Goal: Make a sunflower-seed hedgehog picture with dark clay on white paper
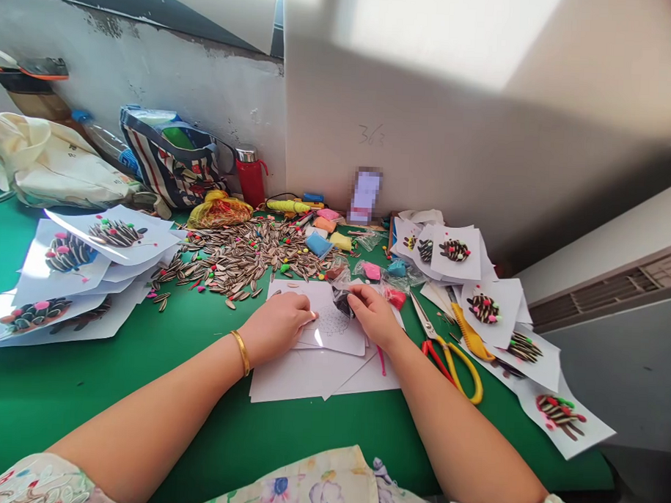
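A white card [333, 321] with a printed dotted outline lies in front of me on several white sheets [287, 378]. My left hand [282, 324], with a gold bangle at its wrist, rests on the card's left part. Its fingers are closed together, and a small whitish bit shows at the tips; what it is I cannot make out. At the card's upper right, my right hand [373, 311] pinches a small black clay packet [342, 300] in clear wrap. Striped sunflower seeds [241, 252] are heaped just beyond the card.
Yellow-handled scissors [447, 354] and a yellow cutter [470, 329] lie to the right. Cards with seed hedgehogs are stacked left [116, 236] and right [456, 252]. Coloured clay packets [319, 243], a phone [364, 197], a red flask [251, 177] and bags [174, 158] stand behind.
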Demonstrator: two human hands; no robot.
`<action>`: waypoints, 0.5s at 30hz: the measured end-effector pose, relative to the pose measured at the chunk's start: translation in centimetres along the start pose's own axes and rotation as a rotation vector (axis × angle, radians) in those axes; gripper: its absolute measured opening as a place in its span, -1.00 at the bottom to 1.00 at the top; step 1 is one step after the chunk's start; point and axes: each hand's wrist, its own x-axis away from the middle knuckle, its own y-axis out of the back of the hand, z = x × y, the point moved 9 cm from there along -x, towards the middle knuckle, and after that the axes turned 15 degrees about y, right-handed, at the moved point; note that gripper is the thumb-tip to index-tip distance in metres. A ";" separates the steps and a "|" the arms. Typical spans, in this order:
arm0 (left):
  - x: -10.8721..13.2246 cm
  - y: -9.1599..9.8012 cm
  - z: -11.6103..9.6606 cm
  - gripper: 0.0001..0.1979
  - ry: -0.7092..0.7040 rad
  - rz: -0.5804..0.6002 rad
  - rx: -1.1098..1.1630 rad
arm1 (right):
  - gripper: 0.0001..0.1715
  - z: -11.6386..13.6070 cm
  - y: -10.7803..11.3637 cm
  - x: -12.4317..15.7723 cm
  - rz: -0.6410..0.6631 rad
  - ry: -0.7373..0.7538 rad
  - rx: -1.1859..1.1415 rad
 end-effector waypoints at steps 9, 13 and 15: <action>-0.1 0.0 1.5 -0.63 0.013 -0.004 0.091 | -0.71 0.0 0.0 0.0 0.000 0.003 0.010; -0.1 0.0 1.1 -0.67 -0.007 -0.005 0.080 | -0.70 0.0 0.0 -0.1 0.002 0.008 0.006; -0.1 -0.1 1.1 -0.68 -0.013 -0.003 0.069 | -0.71 0.0 0.0 -0.1 0.003 0.012 0.013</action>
